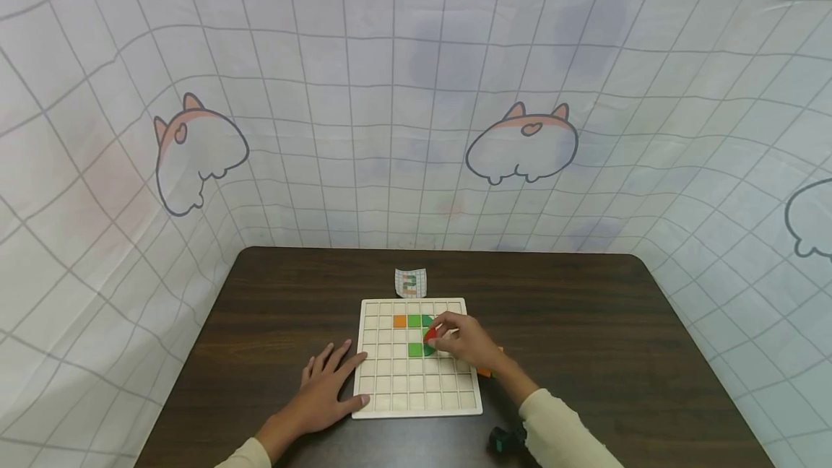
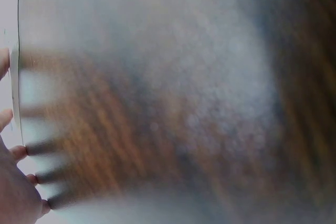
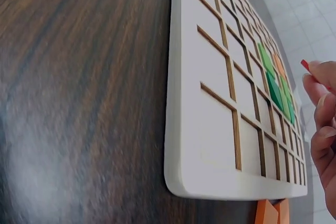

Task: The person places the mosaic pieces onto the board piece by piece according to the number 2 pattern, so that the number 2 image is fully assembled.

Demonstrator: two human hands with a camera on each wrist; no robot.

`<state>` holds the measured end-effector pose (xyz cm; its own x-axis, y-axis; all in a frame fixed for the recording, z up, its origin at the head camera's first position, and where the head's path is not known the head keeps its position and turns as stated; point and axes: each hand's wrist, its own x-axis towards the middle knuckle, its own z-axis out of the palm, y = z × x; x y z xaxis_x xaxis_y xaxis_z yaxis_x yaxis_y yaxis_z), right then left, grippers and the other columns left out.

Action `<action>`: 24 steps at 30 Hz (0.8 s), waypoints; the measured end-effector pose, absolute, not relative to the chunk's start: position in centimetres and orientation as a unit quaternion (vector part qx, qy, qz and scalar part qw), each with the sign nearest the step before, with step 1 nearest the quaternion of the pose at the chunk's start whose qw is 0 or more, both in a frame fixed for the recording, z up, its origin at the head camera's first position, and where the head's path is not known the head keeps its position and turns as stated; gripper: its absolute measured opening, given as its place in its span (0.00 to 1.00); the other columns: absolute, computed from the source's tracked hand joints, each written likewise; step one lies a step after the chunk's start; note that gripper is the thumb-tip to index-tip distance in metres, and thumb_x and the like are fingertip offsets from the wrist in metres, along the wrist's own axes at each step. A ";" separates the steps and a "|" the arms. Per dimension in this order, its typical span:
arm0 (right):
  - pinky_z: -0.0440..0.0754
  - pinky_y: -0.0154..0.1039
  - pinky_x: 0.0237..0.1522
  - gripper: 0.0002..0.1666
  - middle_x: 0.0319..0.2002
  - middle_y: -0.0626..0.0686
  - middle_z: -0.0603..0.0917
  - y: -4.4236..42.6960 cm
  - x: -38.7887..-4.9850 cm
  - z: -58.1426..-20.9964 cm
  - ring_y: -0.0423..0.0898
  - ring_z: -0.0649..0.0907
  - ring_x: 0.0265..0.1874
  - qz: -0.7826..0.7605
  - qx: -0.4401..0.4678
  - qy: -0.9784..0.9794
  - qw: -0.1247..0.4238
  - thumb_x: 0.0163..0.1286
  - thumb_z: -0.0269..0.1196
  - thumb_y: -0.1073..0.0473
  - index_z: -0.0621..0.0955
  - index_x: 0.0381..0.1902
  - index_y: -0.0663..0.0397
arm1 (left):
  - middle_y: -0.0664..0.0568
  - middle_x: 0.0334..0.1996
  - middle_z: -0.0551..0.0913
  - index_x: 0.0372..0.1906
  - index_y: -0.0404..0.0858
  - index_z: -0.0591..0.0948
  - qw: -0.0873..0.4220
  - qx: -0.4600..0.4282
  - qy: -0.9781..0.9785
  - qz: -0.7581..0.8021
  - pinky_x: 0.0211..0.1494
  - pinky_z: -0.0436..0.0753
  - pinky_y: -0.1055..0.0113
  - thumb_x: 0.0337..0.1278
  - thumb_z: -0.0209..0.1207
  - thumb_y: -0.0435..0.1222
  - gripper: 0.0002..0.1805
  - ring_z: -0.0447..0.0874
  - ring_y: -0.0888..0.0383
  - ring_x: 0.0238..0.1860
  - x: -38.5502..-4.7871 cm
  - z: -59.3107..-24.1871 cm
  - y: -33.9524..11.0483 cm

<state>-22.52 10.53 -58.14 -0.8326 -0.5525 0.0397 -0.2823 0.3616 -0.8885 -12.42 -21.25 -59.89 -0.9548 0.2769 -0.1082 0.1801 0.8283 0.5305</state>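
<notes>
A white gridded board lies on the table. My right hand is above its right half, pinching a small red tile between thumb and fingertips. In the right wrist view the red tile shows only as a thin edge, held above the board. Set in the grid are an orange tile, light green tiles and dark green tiles. My left hand is spread flat at the board's left edge, its thumb and index finger touching the rim. The left wrist view is mostly blurred tabletop.
A small printed card with a coloured pattern lies behind the board. Orange pieces sit by the board's right edge, partly hidden by my right arm in the head view. Near the right sleeve is a dark green-and-black cluster. Gridded cloth surrounds the table.
</notes>
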 end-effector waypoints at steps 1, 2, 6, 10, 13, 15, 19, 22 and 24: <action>0.78 0.33 0.24 0.14 0.38 0.53 0.85 10.4 -22.5 -58.2 0.43 0.80 0.20 -0.506 -0.255 0.813 0.136 0.69 0.68 0.55 0.83 0.50 0.52 | 0.47 0.80 0.54 0.75 0.57 0.66 0.090 0.120 0.952 0.266 0.69 0.45 0.24 0.59 0.59 0.65 0.41 0.46 0.33 0.79 -12.4 -59.9 -21.3; 0.78 0.33 0.23 0.14 0.38 0.54 0.85 10.2 -22.5 -58.2 0.43 0.80 0.21 -0.510 -0.252 0.810 0.140 0.69 0.68 0.55 0.83 0.50 0.52 | 0.47 0.80 0.54 0.75 0.57 0.66 0.089 0.120 0.953 0.265 0.69 0.45 0.24 0.59 0.59 0.65 0.41 0.46 0.33 0.79 -12.4 -60.0 -21.3; 0.77 0.32 0.22 0.16 0.38 0.55 0.87 9.6 -22.4 -58.6 0.42 0.80 0.23 -0.527 -0.247 0.799 0.150 0.68 0.69 0.56 0.84 0.51 0.56 | 0.47 0.80 0.54 0.75 0.57 0.66 0.086 0.120 0.953 0.264 0.69 0.45 0.24 0.59 0.59 0.65 0.41 0.46 0.33 0.78 -12.4 -60.0 -21.3; 0.76 0.31 0.22 0.19 0.38 0.58 0.87 8.9 -22.2 -58.8 0.42 0.78 0.22 -0.534 -0.248 0.793 0.156 0.67 0.69 0.58 0.84 0.53 0.61 | 0.47 0.80 0.55 0.75 0.57 0.67 0.087 0.118 0.954 0.261 0.69 0.46 0.24 0.58 0.60 0.66 0.42 0.46 0.33 0.78 -12.4 -60.0 -21.2; 0.75 0.31 0.23 0.20 0.38 0.58 0.88 8.3 -22.1 -58.9 0.40 0.77 0.20 -0.535 -0.242 0.793 0.164 0.67 0.70 0.59 0.83 0.54 0.63 | 0.47 0.80 0.55 0.75 0.57 0.67 0.089 0.117 0.955 0.259 0.69 0.46 0.24 0.58 0.60 0.66 0.42 0.47 0.33 0.78 -12.4 -59.9 -21.2; 0.74 0.30 0.23 0.21 0.38 0.57 0.88 7.9 -22.0 -58.9 0.39 0.77 0.21 -0.529 -0.241 0.797 0.162 0.66 0.70 0.59 0.83 0.54 0.63 | 0.47 0.80 0.55 0.75 0.57 0.67 0.090 0.116 0.955 0.259 0.69 0.46 0.24 0.57 0.60 0.66 0.42 0.47 0.33 0.78 -12.4 -59.9 -21.1; 0.72 0.29 0.23 0.20 0.37 0.55 0.89 7.4 -21.8 -58.9 0.36 0.77 0.24 -0.507 -0.240 0.813 0.153 0.66 0.70 0.59 0.84 0.53 0.63 | 0.47 0.80 0.55 0.75 0.57 0.67 0.092 0.115 0.955 0.259 0.69 0.46 0.24 0.57 0.60 0.66 0.42 0.47 0.33 0.78 -12.4 -59.7 -21.1; 0.72 0.30 0.22 0.20 0.37 0.53 0.89 7.0 -21.8 -59.0 0.36 0.77 0.23 -0.499 -0.233 0.820 0.154 0.66 0.70 0.57 0.85 0.53 0.60 | 0.47 0.80 0.55 0.75 0.57 0.67 0.092 0.115 0.955 0.259 0.69 0.46 0.24 0.58 0.60 0.66 0.42 0.47 0.33 0.78 -12.4 -59.7 -21.1; 0.73 0.31 0.21 0.19 0.36 0.53 0.88 6.7 -21.7 -59.2 0.38 0.76 0.21 -0.501 -0.229 0.820 0.157 0.65 0.71 0.57 0.85 0.52 0.60 | 0.47 0.80 0.55 0.75 0.57 0.67 0.092 0.114 0.955 0.258 0.69 0.46 0.24 0.58 0.60 0.66 0.42 0.47 0.33 0.78 -12.4 -59.7 -21.1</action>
